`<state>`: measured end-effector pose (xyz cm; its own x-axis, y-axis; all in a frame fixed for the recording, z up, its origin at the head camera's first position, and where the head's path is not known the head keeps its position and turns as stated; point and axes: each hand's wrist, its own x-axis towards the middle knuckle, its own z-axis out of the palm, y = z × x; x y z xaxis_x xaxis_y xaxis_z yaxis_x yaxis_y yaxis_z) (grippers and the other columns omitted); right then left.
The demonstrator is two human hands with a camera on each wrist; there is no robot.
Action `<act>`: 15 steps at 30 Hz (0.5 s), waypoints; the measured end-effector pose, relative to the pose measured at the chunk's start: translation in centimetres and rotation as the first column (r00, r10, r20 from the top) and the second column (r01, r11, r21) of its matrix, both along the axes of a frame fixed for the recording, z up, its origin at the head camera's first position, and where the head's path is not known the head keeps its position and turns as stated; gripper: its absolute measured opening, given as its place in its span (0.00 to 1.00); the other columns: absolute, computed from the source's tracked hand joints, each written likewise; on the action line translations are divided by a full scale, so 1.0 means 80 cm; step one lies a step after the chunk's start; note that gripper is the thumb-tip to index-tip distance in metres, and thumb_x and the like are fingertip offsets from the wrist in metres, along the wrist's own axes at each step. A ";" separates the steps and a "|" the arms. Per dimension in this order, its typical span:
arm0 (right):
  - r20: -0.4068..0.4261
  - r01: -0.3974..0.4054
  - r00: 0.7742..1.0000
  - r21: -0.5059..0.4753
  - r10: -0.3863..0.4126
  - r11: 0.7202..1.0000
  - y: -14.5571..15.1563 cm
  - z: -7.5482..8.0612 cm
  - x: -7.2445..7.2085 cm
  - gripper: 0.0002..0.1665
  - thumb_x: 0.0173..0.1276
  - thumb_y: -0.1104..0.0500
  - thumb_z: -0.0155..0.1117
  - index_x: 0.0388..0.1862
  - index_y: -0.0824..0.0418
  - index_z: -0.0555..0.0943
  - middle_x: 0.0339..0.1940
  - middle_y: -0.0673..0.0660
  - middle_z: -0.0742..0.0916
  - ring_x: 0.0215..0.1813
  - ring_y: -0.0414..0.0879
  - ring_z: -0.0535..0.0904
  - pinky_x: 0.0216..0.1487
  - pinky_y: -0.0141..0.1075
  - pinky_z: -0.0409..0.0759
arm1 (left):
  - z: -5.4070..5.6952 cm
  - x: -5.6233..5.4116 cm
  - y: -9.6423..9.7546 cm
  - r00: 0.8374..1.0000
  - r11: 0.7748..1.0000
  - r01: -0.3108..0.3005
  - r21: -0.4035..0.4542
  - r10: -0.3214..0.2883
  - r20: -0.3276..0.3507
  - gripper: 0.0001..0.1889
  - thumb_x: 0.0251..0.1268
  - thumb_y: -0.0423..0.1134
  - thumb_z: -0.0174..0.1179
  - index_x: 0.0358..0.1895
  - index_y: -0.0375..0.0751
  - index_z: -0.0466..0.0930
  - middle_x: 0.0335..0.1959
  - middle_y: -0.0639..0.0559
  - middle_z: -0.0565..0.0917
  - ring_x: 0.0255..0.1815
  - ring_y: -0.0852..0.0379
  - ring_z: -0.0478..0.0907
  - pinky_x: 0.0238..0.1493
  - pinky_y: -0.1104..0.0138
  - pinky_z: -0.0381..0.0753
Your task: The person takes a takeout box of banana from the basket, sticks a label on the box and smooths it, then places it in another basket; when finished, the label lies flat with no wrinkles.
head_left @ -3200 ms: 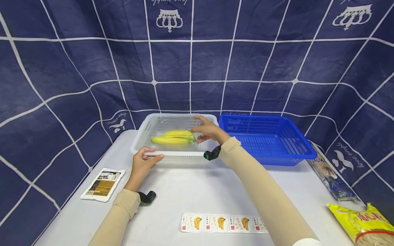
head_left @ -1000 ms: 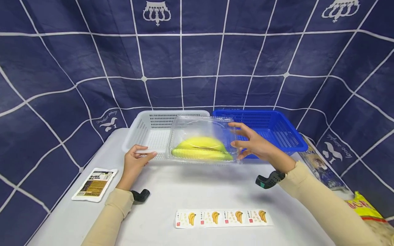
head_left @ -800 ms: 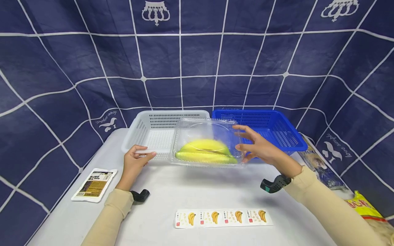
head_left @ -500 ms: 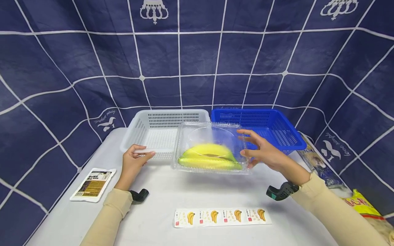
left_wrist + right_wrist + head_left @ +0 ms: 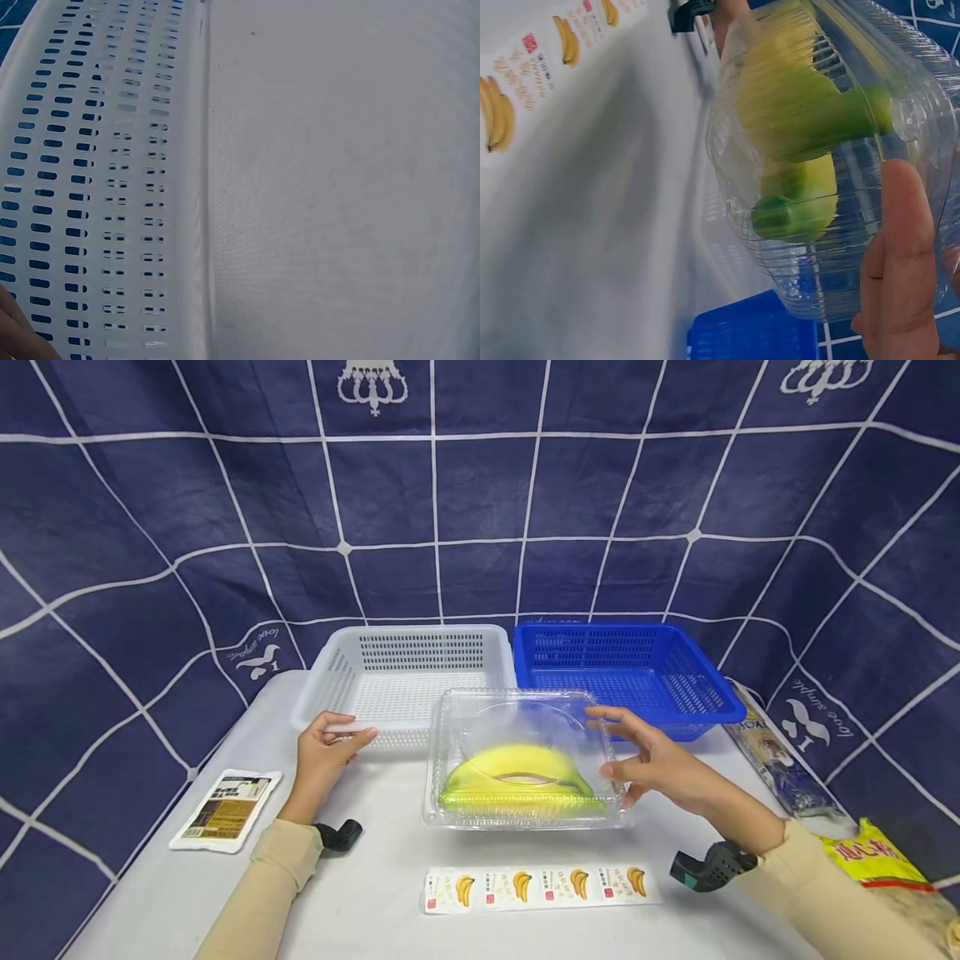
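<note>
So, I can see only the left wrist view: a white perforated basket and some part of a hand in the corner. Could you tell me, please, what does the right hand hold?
Observer: The right hand grips a clear plastic clamshell by its right side.
Operator: Thank you. Is there something inside it?
Observer: Yes, yellow bananas with green ends.
Operator: And what lies on the near side of it, please?
Observer: A printed strip with a row of four banana pictures.

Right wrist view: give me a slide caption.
Right hand holding a clear container of bananas, blue basket behind.
</note>
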<state>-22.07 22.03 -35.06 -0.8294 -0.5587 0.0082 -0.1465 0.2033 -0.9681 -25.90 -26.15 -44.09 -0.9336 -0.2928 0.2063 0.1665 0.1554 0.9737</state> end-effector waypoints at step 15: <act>0.119 -0.034 0.992 0.011 0.032 0.999 0.022 -0.056 0.006 0.47 0.76 0.66 0.68 0.86 0.61 0.55 0.84 0.80 0.53 0.33 0.42 0.79 0.29 0.40 0.89 | -0.001 -0.003 -0.001 1.000 1.000 0.014 0.019 -0.014 -0.003 0.21 0.64 0.26 0.77 0.55 0.27 0.77 0.25 0.67 0.90 0.21 0.65 0.82 0.26 0.73 0.81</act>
<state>-21.62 23.82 -39.55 -0.8052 -0.5851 -0.0968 -0.0373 0.2129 -0.9764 -26.16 -26.22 -44.19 -0.9371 -0.2835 0.2036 0.1715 0.1342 0.9760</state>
